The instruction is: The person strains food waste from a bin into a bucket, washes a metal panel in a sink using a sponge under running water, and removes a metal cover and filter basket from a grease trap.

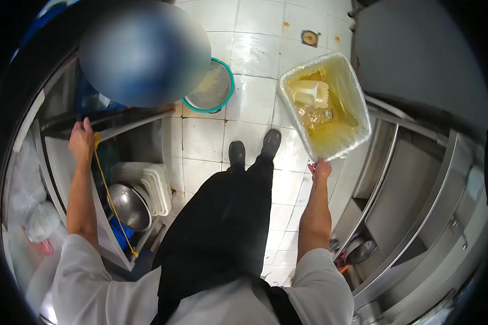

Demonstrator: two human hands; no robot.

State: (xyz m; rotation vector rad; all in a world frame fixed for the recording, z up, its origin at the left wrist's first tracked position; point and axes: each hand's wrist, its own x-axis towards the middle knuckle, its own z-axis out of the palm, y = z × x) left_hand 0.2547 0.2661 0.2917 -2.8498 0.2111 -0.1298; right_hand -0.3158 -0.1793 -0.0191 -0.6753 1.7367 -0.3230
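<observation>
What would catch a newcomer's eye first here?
Probably the plastic-lined tub by the right hand, smeared yellow inside, with a pale scoop in it. Next, the teal-rimmed round container on the white tiled floor, ahead of the dark shoes.

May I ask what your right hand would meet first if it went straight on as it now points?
The right hand would probably meet the near end of the plastic-lined tub, which its fingers seem to touch, though depth is unclear.
</observation>
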